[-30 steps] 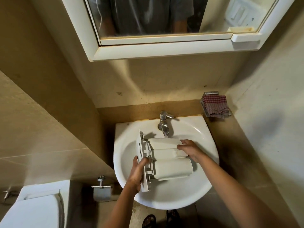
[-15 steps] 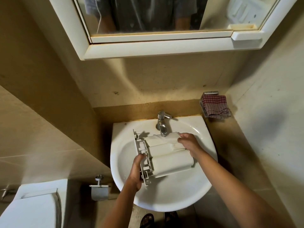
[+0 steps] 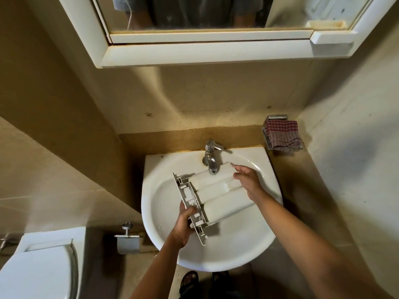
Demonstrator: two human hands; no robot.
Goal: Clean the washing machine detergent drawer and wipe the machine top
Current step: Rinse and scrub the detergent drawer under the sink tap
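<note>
The white detergent drawer (image 3: 218, 198) is held upside down over the white sink (image 3: 237, 251), its rounded compartment undersides facing up and its front panel toward the left. My left hand (image 3: 185, 221) grips the front panel at its lower end. My right hand (image 3: 246, 180) holds the drawer's back end at the upper right, just beside the chrome tap (image 3: 210, 159). The tap spout hangs right above the drawer's far compartment. I cannot tell whether water is running.
A red checked cloth (image 3: 281, 137) lies in a metal wall holder right of the sink. A mirror cabinet (image 3: 207, 52) juts out overhead. A toilet (image 3: 36, 268) and a paper holder (image 3: 128, 242) are at lower left. Tiled walls close in on both sides.
The drawer has moved up toward the tap and tilted, its back end now under the spout. Both hands kept their hold and went with it.
</note>
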